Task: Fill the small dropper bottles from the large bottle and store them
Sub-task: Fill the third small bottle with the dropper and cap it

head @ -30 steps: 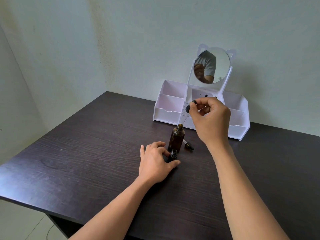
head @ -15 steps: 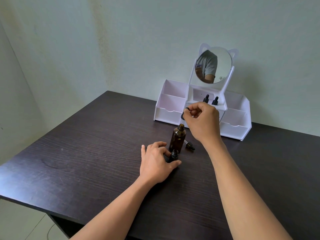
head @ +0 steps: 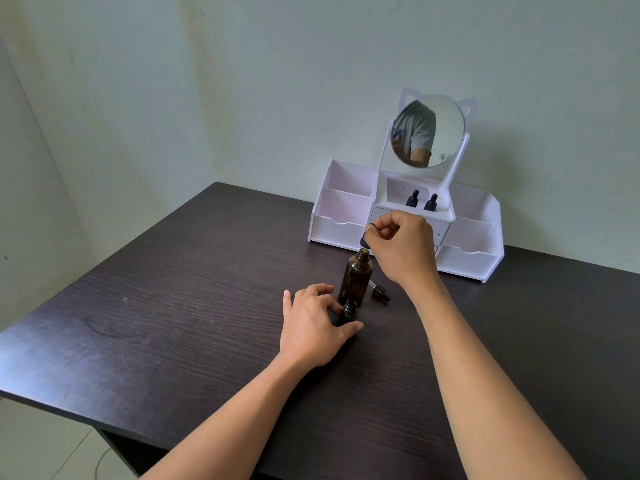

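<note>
In the head view, the large bottle (head: 356, 280) stands upright and uncapped near the middle of the dark table (head: 173, 306). The left hand (head: 310, 329) rests on the table just in front of it and grips a small dropper bottle (head: 348, 311) between thumb and fingers. The right hand (head: 403, 252) pinches a black dropper (head: 366, 237) just above the large bottle's mouth. A second dropper (head: 380, 292) lies beside the bottle. At the far edge, two capped bottles (head: 412, 198) stand in the middle compartment of the white organizer (head: 341, 230).
</note>
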